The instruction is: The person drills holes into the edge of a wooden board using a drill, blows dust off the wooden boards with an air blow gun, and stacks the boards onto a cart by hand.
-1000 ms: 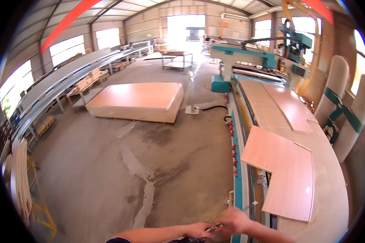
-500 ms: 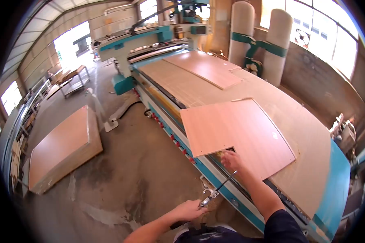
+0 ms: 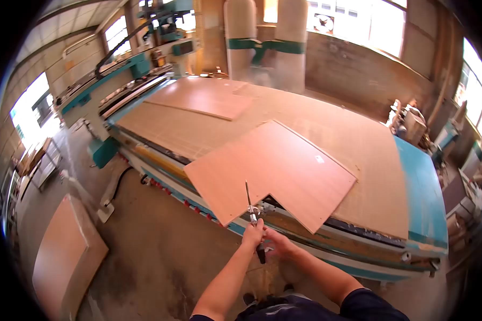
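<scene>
An air blow gun (image 3: 253, 216) with a long thin nozzle points up and away, over the near edge of a notched pinkish wood panel (image 3: 273, 166). My left hand (image 3: 253, 235) is wrapped round its body. Close beside it on the right, my right hand (image 3: 278, 244) has its fingers near the black lower end of the gun; whether they grip it is unclear. The panel lies on the machine's wooden bed (image 3: 369, 160), its notch facing me, with a small white label on its top.
Another pinkish panel (image 3: 198, 96) lies farther back on the bed, before the machine gantry (image 3: 139, 67). A stack of boards (image 3: 64, 257) stands on the floor at left. Two tall dust bags (image 3: 292, 59) rise behind. Clutter (image 3: 412, 123) sits at right.
The view has swung right towards the machine bed. My right hand has come back from the panel's notch to beside my left hand, and the gun's nozzle now points upward.
</scene>
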Motion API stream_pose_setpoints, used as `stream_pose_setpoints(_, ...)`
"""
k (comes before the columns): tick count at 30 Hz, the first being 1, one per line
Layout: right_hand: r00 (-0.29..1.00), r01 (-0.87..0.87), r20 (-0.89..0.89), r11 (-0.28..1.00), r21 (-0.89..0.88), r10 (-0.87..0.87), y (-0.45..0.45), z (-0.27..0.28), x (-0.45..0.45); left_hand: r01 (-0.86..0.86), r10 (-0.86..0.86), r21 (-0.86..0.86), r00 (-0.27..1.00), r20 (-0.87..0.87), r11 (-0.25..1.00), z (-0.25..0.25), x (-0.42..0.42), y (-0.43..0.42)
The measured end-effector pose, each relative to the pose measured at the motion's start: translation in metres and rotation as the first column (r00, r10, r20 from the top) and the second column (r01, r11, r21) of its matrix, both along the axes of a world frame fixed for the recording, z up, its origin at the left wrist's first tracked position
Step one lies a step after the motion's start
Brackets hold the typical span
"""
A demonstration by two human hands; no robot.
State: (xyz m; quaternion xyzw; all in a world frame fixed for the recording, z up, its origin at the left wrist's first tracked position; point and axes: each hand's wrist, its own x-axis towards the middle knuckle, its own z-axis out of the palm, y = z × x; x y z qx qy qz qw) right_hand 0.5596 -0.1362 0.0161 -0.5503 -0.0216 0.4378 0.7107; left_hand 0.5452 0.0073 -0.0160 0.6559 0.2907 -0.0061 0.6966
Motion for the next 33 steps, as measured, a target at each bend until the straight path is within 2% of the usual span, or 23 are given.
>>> stream_pose_setpoints(2, 0.996, 0.044, 0.071, 0.994, 0.105, -0.052, -0.018, -0.019, -0.016, 0.086, -0.106, -0.367, 0.994, -0.034, 0.926, 0.000, 0.009, -0.037)
stream_pose_setpoints(3, 0.989, 0.137, 0.046, 0.989, 0.057, -0.140, -0.035, -0.022, -0.017, 0.101, -0.150, -0.533, 0.987, -0.049, 0.840, 0.009, 0.007, -0.054)
stream_pose_setpoints(5, 0.954, 0.299, 0.011, 0.953, -0.039, -0.299, -0.069, -0.022, -0.017, 0.377, -0.433, -0.558, 0.901, 0.036, 0.739, 0.018, -0.005, -0.090)
stream_pose_setpoints(7, 0.915, 0.393, -0.075, 0.917, -0.065, -0.397, -0.101, -0.011, -0.025, 0.506, -0.480, -0.085, 0.851, 0.215, 0.858, -0.007, -0.008, -0.123)
stream_pose_setpoints(8, 0.918, 0.382, -0.083, 0.920, -0.085, -0.389, -0.123, -0.010, -0.022, 0.560, -0.607, 0.236, 0.746, 0.273, 0.794, -0.018, -0.006, -0.126)
stream_pose_setpoints(9, 0.922, 0.365, -0.095, 0.925, -0.108, -0.375, -0.147, -0.010, -0.022, 0.478, -0.623, 0.450, 0.738, 0.259, 0.754, -0.032, -0.008, -0.118)
stream_pose_setpoints(11, 0.907, 0.407, -0.011, 0.883, -0.232, -0.421, -0.196, -0.006, -0.020, 0.221, -0.595, 0.806, 0.780, 0.192, 0.550, -0.060, -0.012, -0.102)
stream_pose_setpoints(12, 0.879, 0.447, -0.017, 0.836, -0.319, -0.476, -0.226, -0.016, -0.020, 0.169, -0.538, 0.831, 0.824, 0.176, 0.530, -0.064, -0.012, -0.076)
stream_pose_setpoints(13, 0.848, 0.480, -0.017, 0.780, -0.402, -0.530, -0.258, -0.029, -0.022, 0.114, -0.425, 0.800, 0.886, 0.187, 0.589, -0.068, -0.007, -0.043)
stream_pose_setpoints(15, 0.794, 0.516, -0.016, 0.687, -0.511, -0.607, -0.317, -0.046, -0.032, -0.095, -0.111, 0.744, 0.969, 0.222, 0.661, -0.083, 0.001, 0.028)
stream_pose_setpoints(17, 0.730, 0.616, 0.081, 0.602, -0.508, -0.678, -0.341, -0.035, -0.032, -0.323, 0.226, 0.698, 0.946, 0.230, 0.639, -0.099, 0.014, 0.098)
stream_pose_setpoints(18, 0.695, 0.655, 0.119, 0.557, -0.510, -0.709, -0.348, -0.029, -0.040, -0.383, 0.364, 0.679, 0.914, 0.180, 0.626, -0.109, 0.018, 0.124)
stream_pose_setpoints(19, 0.807, 0.537, 0.134, 0.621, -0.570, -0.575, -0.352, -0.027, -0.049, -0.464, 0.566, 0.754, 0.811, 0.150, 0.465, -0.141, 0.026, 0.145)
stream_pose_setpoints(20, 0.895, 0.412, 0.139, 0.664, -0.624, -0.424, -0.354, -0.025, -0.054, -0.486, 0.551, 0.528, 0.833, 0.040, 0.696, -0.138, 0.028, 0.156)
stream_pose_setpoints(21, 0.958, 0.276, 0.138, 0.685, -0.674, -0.251, -0.356, -0.023, -0.054, -0.485, 0.511, 0.238, 0.858, -0.055, 0.841, -0.126, 0.029, 0.164)
stream_pose_setpoints(22, 0.979, 0.202, 0.168, 0.652, -0.731, -0.115, -0.361, -0.028, -0.058, -0.459, 0.448, -0.082, 0.886, -0.125, 0.885, -0.116, 0.034, 0.168)
stream_pose_setpoints(23, 0.964, 0.263, 0.159, 0.678, -0.686, -0.214, -0.370, -0.036, -0.056, -0.470, 0.462, -0.170, 0.882, -0.088, 0.866, -0.118, 0.044, 0.166)
stream_pose_setpoints(25, 0.913, 0.376, 0.105, 0.712, -0.593, -0.395, -0.391, -0.053, -0.058, -0.480, 0.501, -0.333, 0.865, -0.023, 0.812, -0.128, 0.058, 0.167)
stream_pose_setpoints(26, 0.894, 0.414, 0.121, 0.691, -0.593, -0.432, -0.404, -0.060, -0.063, -0.504, 0.489, -0.345, 0.862, -0.138, 0.792, -0.118, 0.055, 0.170)
stream_pose_setpoints(29, 0.827, 0.547, 0.222, 0.644, -0.535, -0.517, -0.412, -0.047, -0.058, -0.523, 0.481, -0.322, 0.852, -0.205, 0.789, -0.065, 0.055, 0.134)
stream_pose_setpoints(31, 0.784, 0.619, 0.312, 0.637, -0.458, -0.537, -0.395, -0.013, -0.060, -0.464, 0.482, -0.427, 0.873, -0.074, 0.776, -0.058, 0.056, 0.117)
stream_pose_setpoints(32, 0.773, 0.631, 0.326, 0.708, -0.316, -0.544, -0.387, -0.005, -0.057, -0.426, 0.483, -0.474, 0.876, 0.000, 0.771, -0.052, 0.061, 0.111)
stream_pose_setpoints(33, 0.784, 0.609, 0.359, 0.740, -0.284, -0.507, -0.376, -0.005, -0.055, -0.377, 0.449, -0.478, 0.892, 0.041, 0.793, -0.036, 0.063, 0.107)
